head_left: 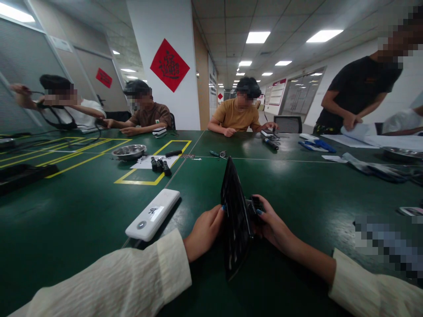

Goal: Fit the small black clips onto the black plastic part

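Observation:
A thin, glossy black panel [234,220], which looks like a screen seen nearly edge-on, stands upright between my hands over the green table. My left hand [205,231] is closed on its left face, with the thumb showing near the edge; the other fingers are partly hidden. On the panel's other side, my right hand [272,224] grips a small black part [255,206] that juts from its back. What that part is I cannot make out. A white power bank [153,215] marked 26 lies to the left of my hands.
On the green table [194,189] lie a metal bowl [128,152], small black cylindrical parts [161,166] on paper, pliers [218,154] and dark cloth gloves [373,168]. A black tray [26,178] sits far left. Several people work around the table, one standing at the right.

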The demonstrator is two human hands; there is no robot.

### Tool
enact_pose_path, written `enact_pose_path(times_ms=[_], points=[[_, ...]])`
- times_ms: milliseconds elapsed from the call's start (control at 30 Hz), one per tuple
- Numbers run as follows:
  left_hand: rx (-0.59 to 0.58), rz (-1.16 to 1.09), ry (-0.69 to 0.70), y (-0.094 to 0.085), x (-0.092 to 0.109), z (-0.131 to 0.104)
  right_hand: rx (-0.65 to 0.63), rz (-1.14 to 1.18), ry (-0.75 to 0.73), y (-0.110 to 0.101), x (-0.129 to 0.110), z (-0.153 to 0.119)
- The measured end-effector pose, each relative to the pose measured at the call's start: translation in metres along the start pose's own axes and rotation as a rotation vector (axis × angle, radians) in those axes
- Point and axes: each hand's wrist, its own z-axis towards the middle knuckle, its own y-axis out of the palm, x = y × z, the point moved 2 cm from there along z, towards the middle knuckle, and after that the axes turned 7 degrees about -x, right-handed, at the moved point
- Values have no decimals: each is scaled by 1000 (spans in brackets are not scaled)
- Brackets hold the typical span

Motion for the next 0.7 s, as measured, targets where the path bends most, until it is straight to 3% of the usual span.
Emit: enact_pose_path(times_ms=[700], points=[[8,-7,-29,-1,5,-2,-50,10,-29,-7,7,1]])
